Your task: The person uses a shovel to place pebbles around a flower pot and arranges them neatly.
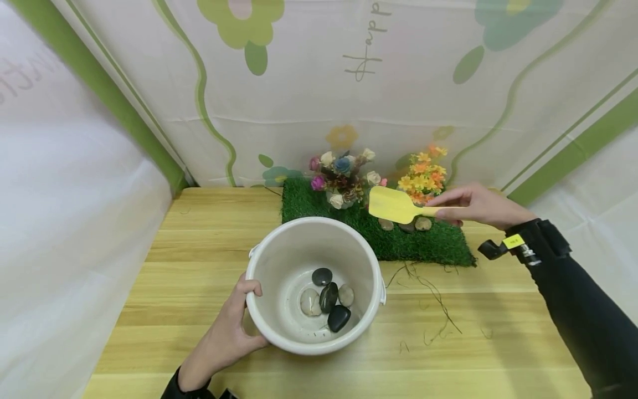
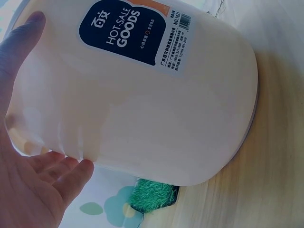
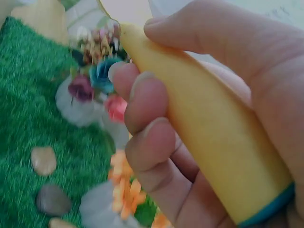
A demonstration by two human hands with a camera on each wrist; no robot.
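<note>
A pale bucket stands on the wooden table with several dark and light stones at its bottom. My left hand grips the bucket's left rim, fingers hooked over the edge; in the left wrist view, the bucket's side carries a dark label. My right hand holds a yellow toy shovel by its handle, fingers wrapped round it. The blade points left, above the artificial grass mat. Below the shovel, a few stones lie on the mat.
Mixed artificial flowers and orange-yellow flowers stand at the back of the mat, before a patterned curtain. Thin dark strands lie on the table right of the bucket.
</note>
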